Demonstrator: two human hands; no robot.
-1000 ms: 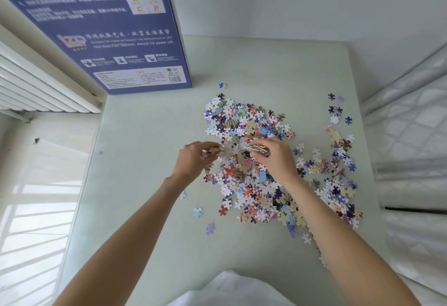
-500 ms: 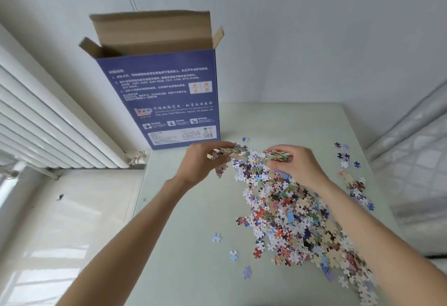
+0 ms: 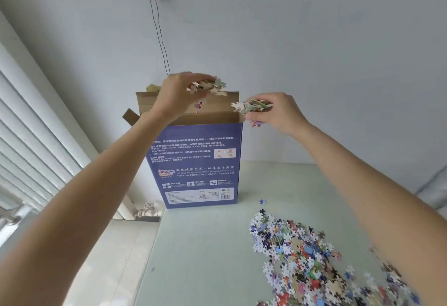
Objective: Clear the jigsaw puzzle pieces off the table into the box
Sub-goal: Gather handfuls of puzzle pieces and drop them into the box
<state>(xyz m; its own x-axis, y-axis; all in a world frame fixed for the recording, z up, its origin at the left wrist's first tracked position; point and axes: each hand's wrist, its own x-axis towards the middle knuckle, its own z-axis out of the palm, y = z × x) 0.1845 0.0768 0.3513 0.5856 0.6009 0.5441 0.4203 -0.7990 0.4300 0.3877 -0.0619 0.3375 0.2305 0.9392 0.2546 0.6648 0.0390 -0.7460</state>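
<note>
Up above the open top of the box [image 3: 198,160], which stands at the table's [image 3: 205,257] far left corner, the left hand [image 3: 180,95] pinches a clump of puzzle pieces [image 3: 210,87]; the right hand [image 3: 278,112] pinches another clump [image 3: 251,107] just beside the box's right edge. Loose pieces [image 3: 302,264] lie heaped toward the table's near right edge.

The tall blue box [image 3: 197,165] is stood upright with its brown top flaps open. Two small clusters of puzzle pieces [image 3: 210,86] are held above its opening, while a many-coloured heap [image 3: 302,262] is spread on the table to the right of its base.
</note>
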